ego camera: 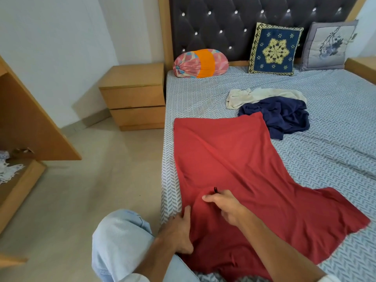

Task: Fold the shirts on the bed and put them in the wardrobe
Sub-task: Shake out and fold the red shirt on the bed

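Red shirt (pixel 240 169), soft, creased, on bed (pixel 325 159)

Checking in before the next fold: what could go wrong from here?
The red shirt lies at the bed's left edge, with both the left hand and right hand gripping there; a tug could pull it toward the floor. Its far end touches the crumpled blue shirt, so folding could drag that along.
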